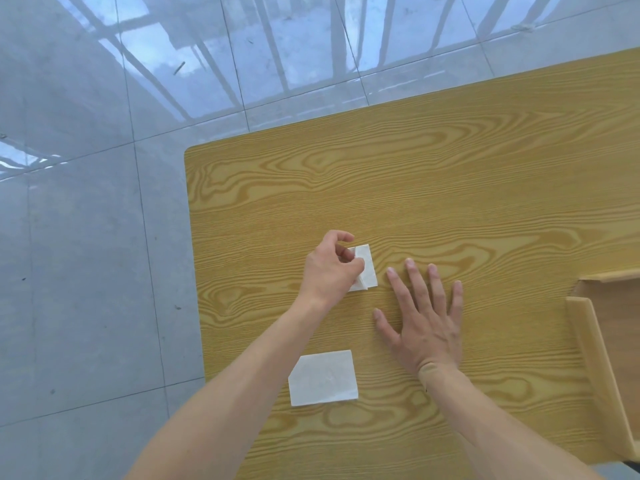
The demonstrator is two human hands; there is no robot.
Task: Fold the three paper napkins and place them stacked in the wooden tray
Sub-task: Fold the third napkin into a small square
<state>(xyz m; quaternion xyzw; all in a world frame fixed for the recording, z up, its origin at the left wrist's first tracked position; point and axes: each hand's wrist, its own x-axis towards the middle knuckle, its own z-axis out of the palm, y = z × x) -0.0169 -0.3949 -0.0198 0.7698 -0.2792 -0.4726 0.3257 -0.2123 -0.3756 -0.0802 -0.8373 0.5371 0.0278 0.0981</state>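
Left hand (330, 268) pinches a small folded napkin (367, 268) on the bench (450, 188). Right hand (424, 317) lies flat just right of it, fingers spread. Another folded napkin (323, 377) sits nearer; wooden tray (595, 344) at far right edge.

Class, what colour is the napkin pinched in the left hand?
White, seen in the head view: napkin, left hand.

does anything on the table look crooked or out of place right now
Nothing is spilled or torn. The small napkin pinched by the left hand has a flap lifted, mid-fold. The other napkin lies slightly askew.
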